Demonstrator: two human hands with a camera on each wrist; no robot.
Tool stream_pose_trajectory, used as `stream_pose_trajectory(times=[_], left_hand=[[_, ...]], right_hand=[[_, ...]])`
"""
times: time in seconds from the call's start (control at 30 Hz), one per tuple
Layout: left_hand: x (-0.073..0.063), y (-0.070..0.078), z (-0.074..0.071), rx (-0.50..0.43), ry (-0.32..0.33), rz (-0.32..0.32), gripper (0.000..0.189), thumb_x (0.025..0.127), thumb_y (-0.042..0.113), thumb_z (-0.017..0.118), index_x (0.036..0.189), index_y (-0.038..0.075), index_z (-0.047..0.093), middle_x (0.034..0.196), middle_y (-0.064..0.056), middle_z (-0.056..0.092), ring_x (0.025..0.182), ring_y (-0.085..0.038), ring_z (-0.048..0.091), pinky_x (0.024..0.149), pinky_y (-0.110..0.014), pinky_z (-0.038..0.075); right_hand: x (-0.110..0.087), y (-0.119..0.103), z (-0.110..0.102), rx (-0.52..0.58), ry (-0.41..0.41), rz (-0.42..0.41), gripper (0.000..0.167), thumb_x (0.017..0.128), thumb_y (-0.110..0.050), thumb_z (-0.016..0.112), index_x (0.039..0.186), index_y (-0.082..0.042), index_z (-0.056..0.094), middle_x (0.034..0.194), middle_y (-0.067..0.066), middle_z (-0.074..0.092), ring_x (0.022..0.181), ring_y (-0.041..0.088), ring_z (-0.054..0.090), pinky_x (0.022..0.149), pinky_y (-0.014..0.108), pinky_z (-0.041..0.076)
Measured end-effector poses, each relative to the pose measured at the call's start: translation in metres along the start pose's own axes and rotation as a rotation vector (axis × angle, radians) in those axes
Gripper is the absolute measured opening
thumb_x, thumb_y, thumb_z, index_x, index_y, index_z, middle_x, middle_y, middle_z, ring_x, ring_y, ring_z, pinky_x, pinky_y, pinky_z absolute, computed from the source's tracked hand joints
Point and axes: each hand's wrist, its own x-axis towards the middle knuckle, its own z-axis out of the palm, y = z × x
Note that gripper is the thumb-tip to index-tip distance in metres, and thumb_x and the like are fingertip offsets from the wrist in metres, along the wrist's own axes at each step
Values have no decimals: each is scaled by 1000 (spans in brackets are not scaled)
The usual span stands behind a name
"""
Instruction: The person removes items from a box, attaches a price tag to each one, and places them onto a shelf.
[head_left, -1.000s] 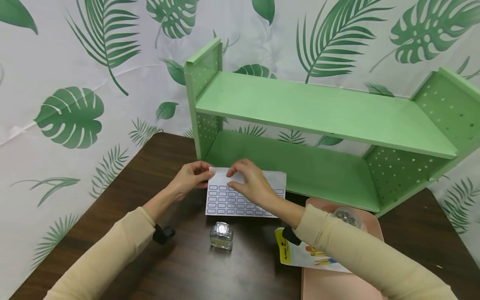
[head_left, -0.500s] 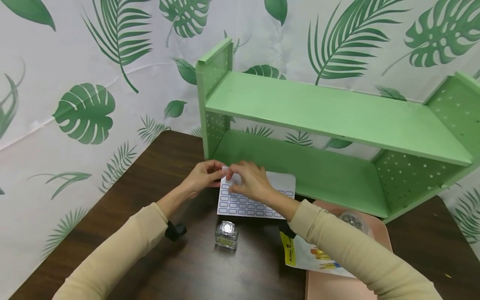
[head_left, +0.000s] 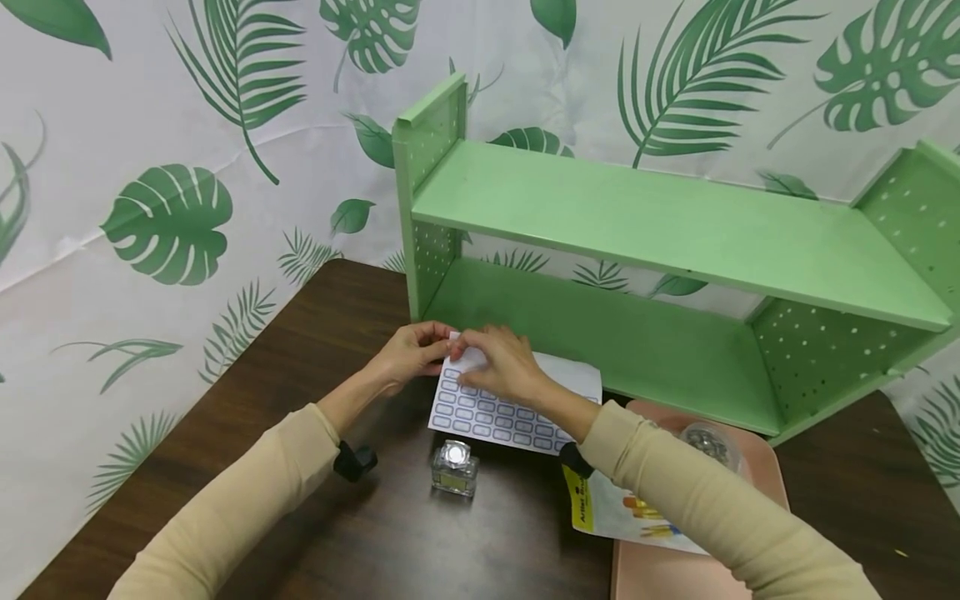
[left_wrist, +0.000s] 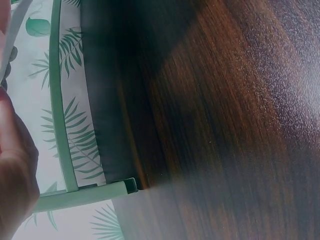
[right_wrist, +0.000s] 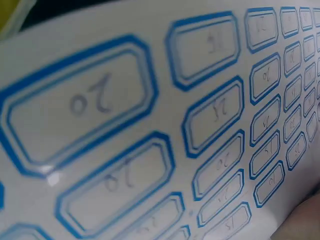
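Observation:
A white sheet of blue-framed labels [head_left: 491, 415] is held up close over the dark table, in front of the green shelf. My left hand [head_left: 401, 360] pinches its top left corner between thumb and fingers. Right beside it, my right hand [head_left: 504, 367] has curled fingers at the same corner, index fingertip against the left fingertips and thumb lower on the sheet. Handwritten numbers such as 20 and 15 fill the labels [right_wrist: 112, 100] in the right wrist view. At the left edge of the left wrist view, part of my left hand [left_wrist: 17, 165] shows.
A small clear glass bottle [head_left: 454, 471] stands just below the sheet. To the right, a pink tray [head_left: 675, 577] bears an artist brush packet [head_left: 600, 508] and a round clear container [head_left: 708, 444]. The green shelf [head_left: 637, 225] rises behind the hands.
My right hand has moved left to the sheet's top left corner, beside my left hand. The sheet has turned slightly, its right side swinging down. The head view has shifted a little.

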Motion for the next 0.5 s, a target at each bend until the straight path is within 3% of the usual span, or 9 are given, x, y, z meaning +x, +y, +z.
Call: stream_pose_trajectory(times=[0.27, 0.5], left_hand=[[-1, -1, -1, -55, -35, -23, 28, 98, 3, 44, 121, -13, 46, 92, -1, 57, 79, -5, 57, 65, -16, 51], [1, -3, 0, -142, -58, -45, 30, 99, 3, 42, 123, -14, 41, 90, 0, 57, 78, -4, 59, 68, -15, 52]], right_hand=[[-2, 1, 3, -4, 10, 21, 28, 74, -27, 80, 100, -28, 70, 93, -4, 57, 90, 17, 46, 80, 39, 31], [-5, -1, 9, -74, 82, 10, 22, 75, -27, 80, 94, -28, 71, 91, -2, 56, 90, 20, 47, 82, 44, 34]])
